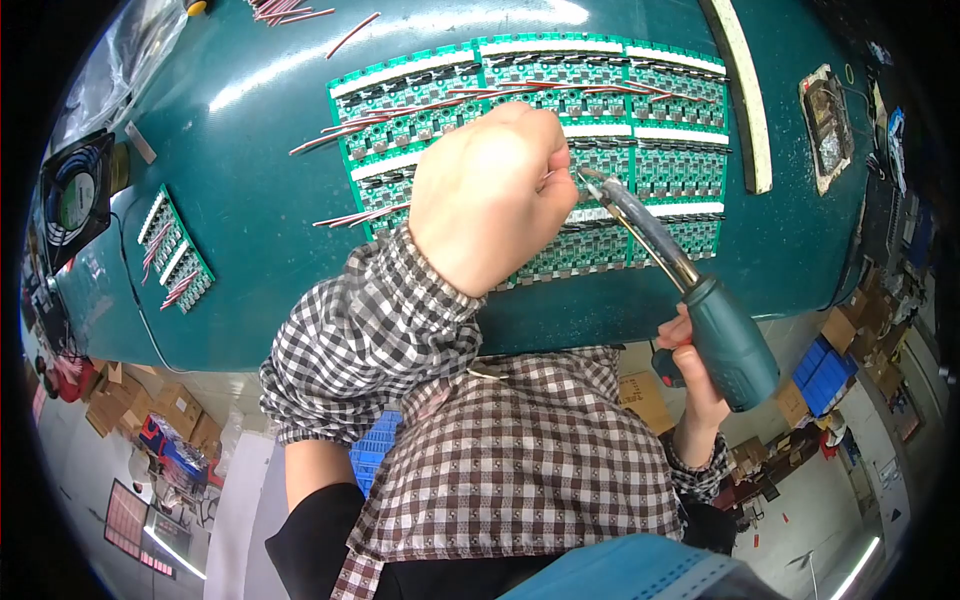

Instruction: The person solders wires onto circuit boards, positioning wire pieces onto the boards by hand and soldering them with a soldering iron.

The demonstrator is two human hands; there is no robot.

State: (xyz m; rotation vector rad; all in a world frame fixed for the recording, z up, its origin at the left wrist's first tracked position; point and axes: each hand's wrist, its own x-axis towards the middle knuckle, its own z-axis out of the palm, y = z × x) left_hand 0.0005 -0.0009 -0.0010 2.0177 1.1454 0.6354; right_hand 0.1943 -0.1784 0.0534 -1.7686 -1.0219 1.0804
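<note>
Panels of green circuit boards (680, 165), bearing white strips and rows of small parts, lie side by side on the green table mat. Over their middle is my left hand (495, 190), closed with its fingertips pinched low at the boards; whatever they hold is too small to make out. My right hand (695, 375) grips a soldering iron (735, 345) by its dark green handle. Its metal tip points up and left, close to my left fingertips, just over the boards. Red and white wires (370, 122) lie across the panels, some sticking out past their left edge.
A smaller board with wires (175, 250) lies at the left, near a black fan (75, 195). More wires (285, 12) lie at the far edge. Right of the panels are a long pale strip (745, 100) and a stained tray-like block (827, 130). A cable (135, 280) trails down the left side.
</note>
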